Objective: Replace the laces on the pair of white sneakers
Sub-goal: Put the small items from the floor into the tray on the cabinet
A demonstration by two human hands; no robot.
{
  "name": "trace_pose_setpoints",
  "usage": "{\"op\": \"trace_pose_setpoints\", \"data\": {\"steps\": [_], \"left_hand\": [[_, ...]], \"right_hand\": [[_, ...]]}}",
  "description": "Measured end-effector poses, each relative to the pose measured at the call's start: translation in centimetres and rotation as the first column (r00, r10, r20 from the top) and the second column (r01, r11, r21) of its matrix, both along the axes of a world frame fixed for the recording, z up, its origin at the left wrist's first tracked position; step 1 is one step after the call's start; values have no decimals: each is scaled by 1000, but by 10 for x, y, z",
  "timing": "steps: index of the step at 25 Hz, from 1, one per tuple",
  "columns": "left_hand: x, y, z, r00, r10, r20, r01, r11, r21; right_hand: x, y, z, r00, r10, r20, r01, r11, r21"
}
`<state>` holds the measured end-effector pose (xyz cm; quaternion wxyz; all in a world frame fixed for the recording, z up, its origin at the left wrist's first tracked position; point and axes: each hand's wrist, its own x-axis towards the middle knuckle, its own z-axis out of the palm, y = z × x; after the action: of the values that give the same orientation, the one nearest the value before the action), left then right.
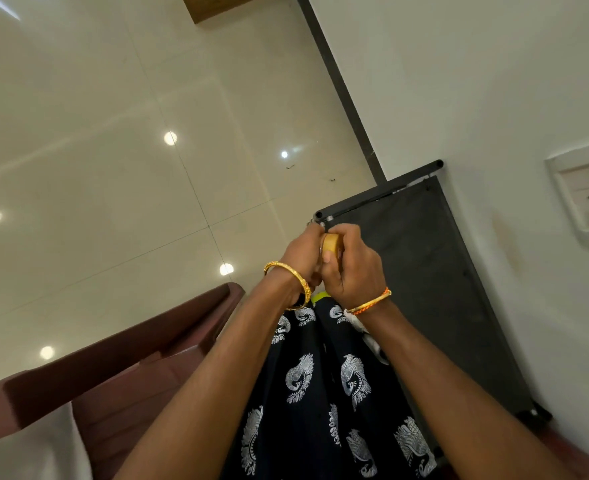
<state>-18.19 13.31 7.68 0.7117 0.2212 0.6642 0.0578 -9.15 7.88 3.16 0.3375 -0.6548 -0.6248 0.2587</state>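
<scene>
— Both hands meet over the lap: left hand [301,256] and right hand [350,268] each keep a curled grip on a small tan round object [332,244].

— Sneakers?

— Only a white scrap [364,332] shows under the right wrist; I cannot tell what it is.

We see both hands raised together in front of us over the lap. The left hand [301,261] and the right hand [352,268] curl around a small round tan object [332,244], fingers wrapped over it so that little of it shows; what it is we cannot tell. A gold bangle [288,284] circles the left wrist and an orange thread band [371,302] the right. Below the forearms lies a black garment printed with white bird motifs [324,382]. A bit of yellow-green [319,297] shows under the hands. Beside us stands a dark fabric rack [421,258] against the white wall [476,81], a brown chair [120,368] to the left, glossy floor tiles [113,150] beyond.
</scene>
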Motion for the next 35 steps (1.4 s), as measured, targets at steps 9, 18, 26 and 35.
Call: {"op": "trace_pose_setpoints", "data": {"steps": [9, 18, 26, 35], "left_hand": [[31, -31, -28, 984, -71, -166, 113, 959, 260], [64, -61, -4, 888, -424, -178, 450, 721, 528], [150, -121, -6, 585, -810, 41, 765, 567, 304], [241, -338, -10, 141, -985, 103, 980, 153, 127]], "right_hand": [[23, -21, -9, 993, -106, -43, 96, 978, -185], [41, -68, 29, 840, -525, -134, 454, 817, -356], [96, -182, 61, -102, -857, -505, 517, 388, -763], [113, -423, 59, -316, -854, -413, 869, -85, -488]]}}
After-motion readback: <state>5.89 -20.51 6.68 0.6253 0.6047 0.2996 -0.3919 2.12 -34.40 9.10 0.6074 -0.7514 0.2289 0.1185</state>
